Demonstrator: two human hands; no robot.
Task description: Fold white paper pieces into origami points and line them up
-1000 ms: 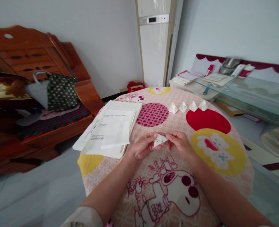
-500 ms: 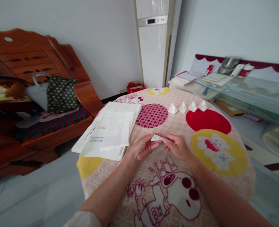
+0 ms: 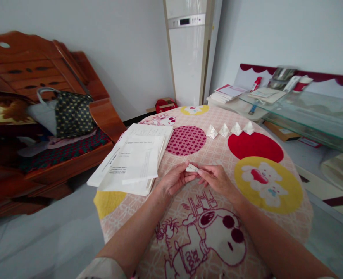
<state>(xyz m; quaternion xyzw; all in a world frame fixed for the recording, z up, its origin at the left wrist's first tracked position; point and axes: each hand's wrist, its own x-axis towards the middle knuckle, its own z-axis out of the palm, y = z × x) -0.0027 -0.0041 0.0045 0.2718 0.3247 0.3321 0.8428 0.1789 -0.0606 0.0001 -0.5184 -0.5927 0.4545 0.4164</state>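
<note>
Patterned cloth [image 3: 214, 152] covers the round table below my view, with a wooden bench [image 3: 28, 73] off to the left. Near the table's middle, I have a small folded paper [image 3: 191, 168] between both hands: my left hand [image 3: 176, 180] pinches one end, my right hand [image 3: 218, 180] the other. Beyond them stand four folded paper shapes [image 3: 224, 131] in a row; printed sheets [image 3: 138, 159] lie stacked left of my left hand.

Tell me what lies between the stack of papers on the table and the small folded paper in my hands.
In the head view, a strip of patterned tablecloth shows beside the stack, then your left hand, holding the folded paper.
</note>
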